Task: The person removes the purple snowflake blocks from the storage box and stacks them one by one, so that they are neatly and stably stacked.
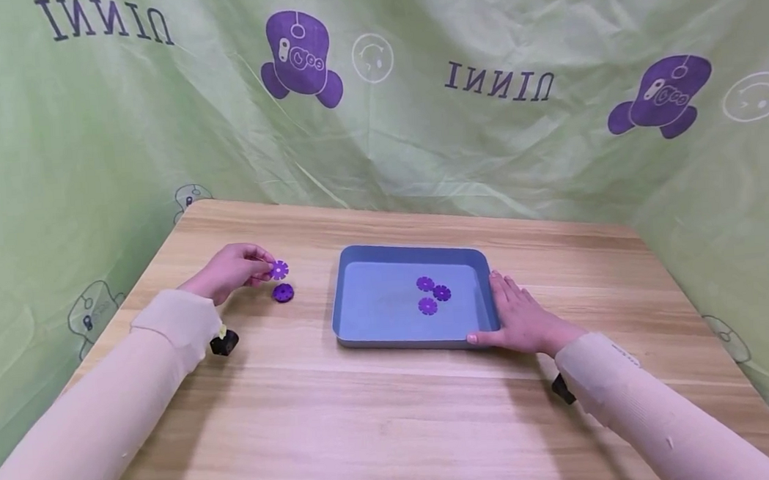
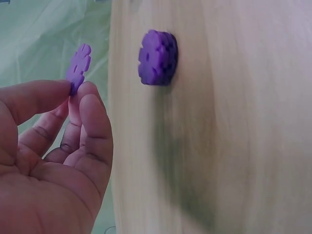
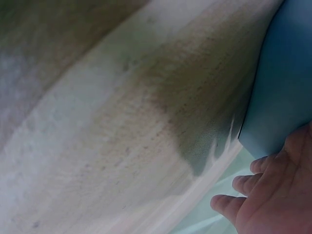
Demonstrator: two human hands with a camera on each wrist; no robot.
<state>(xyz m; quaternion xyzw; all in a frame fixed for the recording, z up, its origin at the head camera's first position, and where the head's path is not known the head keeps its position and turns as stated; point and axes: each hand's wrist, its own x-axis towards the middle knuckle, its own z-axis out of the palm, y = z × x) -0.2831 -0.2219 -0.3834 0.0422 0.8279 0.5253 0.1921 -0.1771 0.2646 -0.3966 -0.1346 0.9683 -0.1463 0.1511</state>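
My left hand (image 1: 234, 270) pinches a purple notched plastic disc (image 1: 279, 269) between thumb and fingertips, raised above the table. In the left wrist view this disc (image 2: 79, 68) is tilted nearly edge-on. Just below it, a short stack of the same purple discs (image 2: 155, 58) stands on the table. A blue-grey tray (image 1: 377, 342) lies in the middle, with 3 purple discs (image 1: 427, 306) flat inside, toward its right side. My right hand (image 1: 524, 319) rests against the tray's right end, fingers extended along the outer wall and thumb at the front rim near the corner.
The wood-grain table (image 1: 370, 432) stretches out around the tray. A green printed curtain (image 1: 406, 165) hangs behind the table and along both sides. Small black devices (image 1: 224, 343) sit under both wrists.
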